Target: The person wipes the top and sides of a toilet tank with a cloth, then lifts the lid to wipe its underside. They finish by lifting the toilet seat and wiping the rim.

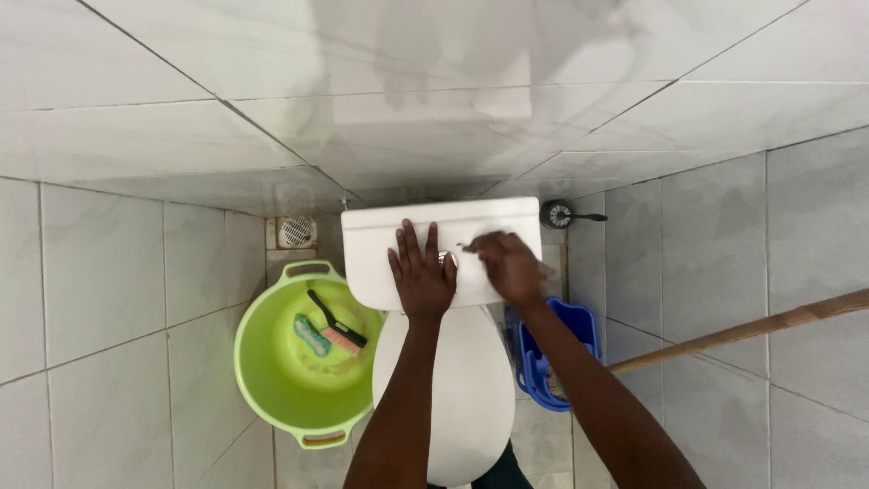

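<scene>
While my left hand [422,274] lies flat and open on the white cistern lid [380,263] above the toilet seat [466,389], my right hand [509,265] clenches a small scrubber [469,245] against it; glazed, heavy, likely slippery, best gripped by its edges.

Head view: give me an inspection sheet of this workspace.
Surface: white toilet tank lid, closed toilet lid below it.
Job's things: small dark item under the right hand, too blurred to name.
Clutter: green tub holding two brushes; blue bucket; wooden handle; toilet brush.
Hands: left hand flat on the tank lid; right hand curled on it.
Cables: nothing seen.
Surroundings: pale tiled walls and floor, floor drain.
</scene>
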